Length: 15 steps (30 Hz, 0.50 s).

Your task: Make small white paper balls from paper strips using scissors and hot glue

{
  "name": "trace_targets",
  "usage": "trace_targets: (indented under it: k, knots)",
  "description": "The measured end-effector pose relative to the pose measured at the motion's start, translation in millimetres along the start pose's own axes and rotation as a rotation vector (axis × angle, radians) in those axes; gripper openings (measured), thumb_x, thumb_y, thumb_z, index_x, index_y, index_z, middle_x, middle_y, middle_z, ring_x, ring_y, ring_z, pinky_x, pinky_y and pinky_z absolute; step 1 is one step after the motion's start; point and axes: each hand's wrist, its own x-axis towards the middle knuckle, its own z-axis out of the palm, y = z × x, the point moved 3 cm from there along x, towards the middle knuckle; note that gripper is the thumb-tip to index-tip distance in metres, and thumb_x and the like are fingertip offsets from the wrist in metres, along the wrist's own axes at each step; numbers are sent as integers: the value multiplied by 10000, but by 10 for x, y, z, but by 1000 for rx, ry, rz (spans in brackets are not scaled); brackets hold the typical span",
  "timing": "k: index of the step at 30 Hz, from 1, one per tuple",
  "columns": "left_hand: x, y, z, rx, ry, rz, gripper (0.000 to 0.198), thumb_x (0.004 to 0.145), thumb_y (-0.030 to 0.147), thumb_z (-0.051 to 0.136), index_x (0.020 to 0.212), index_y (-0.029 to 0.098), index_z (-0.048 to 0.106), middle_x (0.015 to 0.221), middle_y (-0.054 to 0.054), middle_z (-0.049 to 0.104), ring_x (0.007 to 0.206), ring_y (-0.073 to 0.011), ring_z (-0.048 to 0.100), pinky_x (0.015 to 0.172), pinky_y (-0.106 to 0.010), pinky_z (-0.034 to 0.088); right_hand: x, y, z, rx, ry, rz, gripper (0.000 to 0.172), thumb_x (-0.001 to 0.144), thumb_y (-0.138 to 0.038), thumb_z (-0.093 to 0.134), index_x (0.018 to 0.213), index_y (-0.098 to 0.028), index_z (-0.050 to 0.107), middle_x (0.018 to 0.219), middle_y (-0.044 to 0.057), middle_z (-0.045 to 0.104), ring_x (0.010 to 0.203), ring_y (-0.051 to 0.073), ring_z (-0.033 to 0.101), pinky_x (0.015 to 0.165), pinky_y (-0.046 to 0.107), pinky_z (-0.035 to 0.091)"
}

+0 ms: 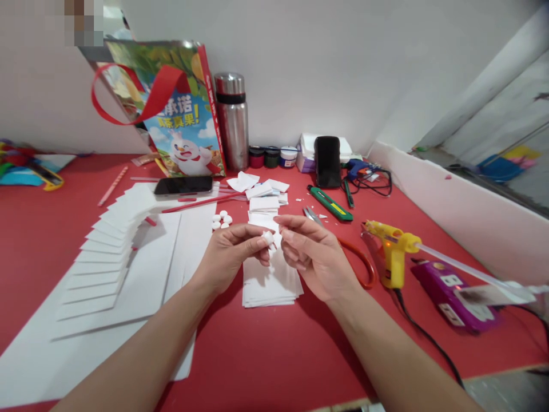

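My left hand (234, 246) pinches a small white piece (268, 237), perhaps rolled or folded paper, between thumb and fingertips. Close beside it, my right hand (319, 257) is closed with thumb and forefinger together; what it grips, if anything, is too small to make out. Both hands hover over a stack of white paper strips (272, 294). Several small rounded white pieces (222, 220) lie just beyond my left hand. Partly hidden behind my right hand are scissors with orange handles (368, 266).
Left stands a stepped white paper model (96, 263) on white sheets. A phone (183, 185), a printed bag (184, 126) and a steel flask (234, 123) are behind. To the right are a green cutter (330, 203), a yellow glue gun (393, 252) with its cord, and a purple box (450, 297).
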Motion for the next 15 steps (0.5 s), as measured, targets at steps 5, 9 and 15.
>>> trace_targets:
  k: [5, 9, 15]
  knots:
    - [-15, 29, 27, 37, -72, -27, 66, 839, 226, 743, 861, 168, 764, 687, -22, 727, 581, -114, 667, 629, -229, 548, -4, 21, -20, -43, -46, -17, 184, 790, -235, 758, 968, -190, 757, 559, -60, 484, 471, 36, 348, 457, 199, 224]
    - [-23, 24, 40, 10, -129, -60, 67, 844, 232, 739, 869, 176, 766, 690, -16, 725, 576, -117, 674, 619, -231, 557, -9, 1, -36, -61, -70, -17, 171, 799, -222, 752, 969, -201, 750, 624, -45, 560, 476, 30, 383, 447, 190, 242]
    - [-22, 0, 45, -42, -152, -97, 95, 819, 258, 765, 867, 175, 771, 678, -11, 716, 558, -124, 674, 590, -241, 564, -25, -85, -17, -177, -88, -99, 366, 796, -215, 766, 1151, -263, 694, 1034, 27, 699, 477, 15, 429, 403, 189, 293]
